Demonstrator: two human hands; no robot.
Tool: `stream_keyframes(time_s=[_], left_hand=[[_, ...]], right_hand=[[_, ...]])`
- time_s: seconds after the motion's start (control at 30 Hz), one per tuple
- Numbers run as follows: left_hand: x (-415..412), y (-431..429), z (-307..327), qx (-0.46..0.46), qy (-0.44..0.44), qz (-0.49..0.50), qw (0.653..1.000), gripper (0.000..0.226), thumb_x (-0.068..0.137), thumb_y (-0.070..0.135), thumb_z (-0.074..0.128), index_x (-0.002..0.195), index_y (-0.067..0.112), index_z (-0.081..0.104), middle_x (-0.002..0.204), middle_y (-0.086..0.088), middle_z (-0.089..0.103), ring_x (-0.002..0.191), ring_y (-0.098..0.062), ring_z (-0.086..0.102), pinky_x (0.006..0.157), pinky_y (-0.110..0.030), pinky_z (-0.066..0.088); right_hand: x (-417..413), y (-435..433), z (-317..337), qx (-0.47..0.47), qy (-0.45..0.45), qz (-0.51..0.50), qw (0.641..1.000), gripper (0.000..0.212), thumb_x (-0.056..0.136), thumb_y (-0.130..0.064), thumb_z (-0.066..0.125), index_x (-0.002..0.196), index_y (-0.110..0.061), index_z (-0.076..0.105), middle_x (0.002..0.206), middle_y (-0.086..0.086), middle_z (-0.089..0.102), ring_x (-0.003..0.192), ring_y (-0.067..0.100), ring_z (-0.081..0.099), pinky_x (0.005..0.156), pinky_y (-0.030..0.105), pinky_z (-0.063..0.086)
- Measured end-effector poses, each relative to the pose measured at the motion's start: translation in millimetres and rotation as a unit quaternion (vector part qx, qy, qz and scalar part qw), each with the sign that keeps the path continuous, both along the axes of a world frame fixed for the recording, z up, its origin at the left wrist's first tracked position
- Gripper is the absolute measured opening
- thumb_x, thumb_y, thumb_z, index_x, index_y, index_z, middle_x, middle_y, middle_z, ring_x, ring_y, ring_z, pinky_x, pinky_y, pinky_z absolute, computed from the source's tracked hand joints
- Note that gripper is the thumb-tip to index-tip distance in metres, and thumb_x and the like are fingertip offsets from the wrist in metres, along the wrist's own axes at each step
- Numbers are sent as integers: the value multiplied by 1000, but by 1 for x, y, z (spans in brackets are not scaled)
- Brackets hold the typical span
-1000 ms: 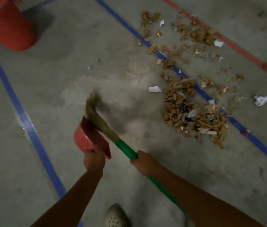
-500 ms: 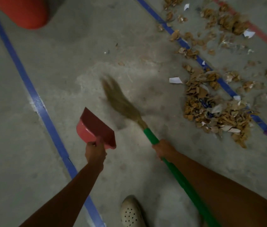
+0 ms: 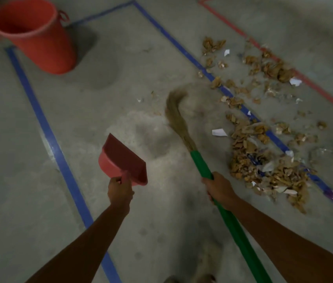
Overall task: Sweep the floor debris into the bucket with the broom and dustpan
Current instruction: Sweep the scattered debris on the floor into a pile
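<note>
Both my hands are full. My left hand (image 3: 120,190) grips the handle of the red dustpan (image 3: 123,160), held up off the floor, as far as I can tell. My right hand (image 3: 218,187) is wrapped around the green broom (image 3: 200,162). Its stick runs from near right up to the far brush end. The big pile of debris (image 3: 263,160) lies just right of the broom, so my right hand is the nearer one. The bucket (image 3: 34,35) stands far off to the left. I think I must sweep the pile leftward to the pan.
</note>
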State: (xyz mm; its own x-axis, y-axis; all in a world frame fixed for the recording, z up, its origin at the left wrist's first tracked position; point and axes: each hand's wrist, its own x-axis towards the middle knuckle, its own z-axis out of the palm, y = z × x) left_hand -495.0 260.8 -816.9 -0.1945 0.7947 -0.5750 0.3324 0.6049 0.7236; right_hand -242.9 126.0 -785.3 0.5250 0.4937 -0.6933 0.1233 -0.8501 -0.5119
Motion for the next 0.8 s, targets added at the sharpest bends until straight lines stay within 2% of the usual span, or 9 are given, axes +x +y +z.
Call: stream_keyframes(time_s=[0.1,0.2,0.3,0.37,0.5,0.6,0.8], left_hand=[[9,31,12,16,-4,3,1000,33,96,42,58,102,10,55,80,-8,63,55,-21,58,46,-27,45],[15,69,19,18,1,5,1000,30,97,40,57,104,10,54,80,-6,61,58,-20,58,46,-28,45],[19,113,18,9,25,4,1000,31,98,40,56,105,10,54,83,-6,61,61,-21,59,50,-29,46],[22,142,15,5,29,3,1000,31,98,40,56,106,10,54,83,-6,61,63,-21,59,52,-29,46],[28,190,5,11,26,1,1000,34,97,37,56,107,4,55,79,-8,59,60,-22,56,49,-29,43],[31,215,-1,13,33,-6,999,33,97,39,56,107,7,54,81,-7,60,62,-23,59,50,-29,44],[21,244,-29,18,36,-19,999,27,99,37,54,101,10,53,79,-8,60,62,-23,58,55,-31,48]], right_hand=[[-11,34,11,10,6,48,999,23,93,-31,57,104,-11,55,90,13,66,70,24,61,60,33,51],[-19,73,11,5,12,117,993,25,92,-30,59,104,-7,56,89,8,61,73,20,59,60,27,47],[-26,111,2,-8,15,162,987,30,92,-30,60,108,-5,56,93,9,61,77,21,60,63,27,49],[-29,132,-5,-13,14,174,985,31,93,-32,59,110,-5,55,93,9,61,76,21,60,64,28,51],[-35,169,-22,-11,6,189,982,28,97,-39,57,102,-13,52,87,6,58,72,20,58,67,30,53],[-37,189,-33,-12,-4,193,981,32,97,-39,56,108,-9,57,87,4,58,74,19,58,67,30,51],[-59,242,-67,-24,-22,222,975,45,97,-46,53,120,-8,55,109,11,66,91,23,66,73,30,52]])
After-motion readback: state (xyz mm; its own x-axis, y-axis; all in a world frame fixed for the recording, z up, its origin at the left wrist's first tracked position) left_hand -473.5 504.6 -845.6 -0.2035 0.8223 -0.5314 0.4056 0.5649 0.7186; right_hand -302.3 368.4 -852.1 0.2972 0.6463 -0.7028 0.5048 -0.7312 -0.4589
